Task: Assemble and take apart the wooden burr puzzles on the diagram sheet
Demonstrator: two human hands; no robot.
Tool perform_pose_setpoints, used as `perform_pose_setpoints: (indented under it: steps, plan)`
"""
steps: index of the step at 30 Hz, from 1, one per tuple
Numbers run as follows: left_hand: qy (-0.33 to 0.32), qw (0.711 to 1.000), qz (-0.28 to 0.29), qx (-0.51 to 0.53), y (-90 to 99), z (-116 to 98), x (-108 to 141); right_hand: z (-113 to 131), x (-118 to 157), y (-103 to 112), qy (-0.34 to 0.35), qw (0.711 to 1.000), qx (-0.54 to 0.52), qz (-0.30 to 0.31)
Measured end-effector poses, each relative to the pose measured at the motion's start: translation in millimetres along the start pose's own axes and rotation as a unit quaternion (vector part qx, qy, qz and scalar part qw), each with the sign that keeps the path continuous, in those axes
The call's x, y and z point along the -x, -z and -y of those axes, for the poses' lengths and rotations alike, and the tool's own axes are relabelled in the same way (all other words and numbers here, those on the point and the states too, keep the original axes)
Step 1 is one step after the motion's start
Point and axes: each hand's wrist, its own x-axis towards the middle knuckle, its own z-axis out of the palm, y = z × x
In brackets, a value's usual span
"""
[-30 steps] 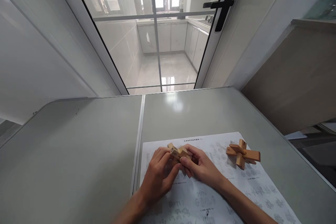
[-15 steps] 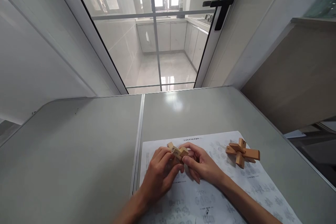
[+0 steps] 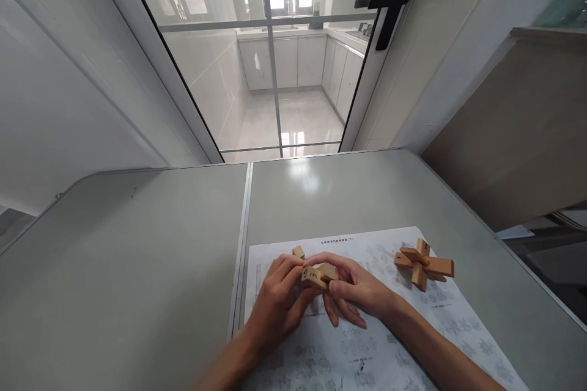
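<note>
Over the printed sheet, my left hand (image 3: 280, 298) and my right hand (image 3: 362, 288) meet around pale wooden puzzle pieces (image 3: 315, 277) with dark characters on their ends. The fingers of my left hand close on the pieces from the left. From the right, my right thumb and index finger pinch them, while its lower fingers hang loosely. Just beyond my left fingertips a small wooden block end (image 3: 298, 252) shows; whether it joins the held pieces I cannot tell. My fingers hide much of the pieces.
An assembled, darker wooden burr puzzle (image 3: 422, 265) sits at the right of the printed paper sheet (image 3: 367, 244). Both lie on a grey table (image 3: 183, 244) with a metal seam. Past its far edge stands a glass door (image 3: 302, 110) with a black handle (image 3: 394, 3).
The held pieces have turned and shifted slightly right, so their marked ends face me more. My right hand has moved a little right, its lower fingers more extended.
</note>
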Motion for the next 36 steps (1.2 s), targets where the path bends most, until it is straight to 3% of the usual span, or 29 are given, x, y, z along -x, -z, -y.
perform_pose_setpoints:
  steps: [11,27,36]
  plan:
    - [-0.024,0.999,0.038,0.013,-0.7,0.1,1.5,-0.5,8.4,11.1,-0.080,0.989,-0.075,0.098]
    - [-0.072,0.996,0.044,0.018,-6.7,3.2,5.6,6.5,11.5,13.8,-0.184,0.958,-0.101,0.194]
    - [-0.043,0.996,0.060,0.045,0.7,-3.6,1.7,3.6,9.0,8.9,-0.149,0.976,-0.085,0.136]
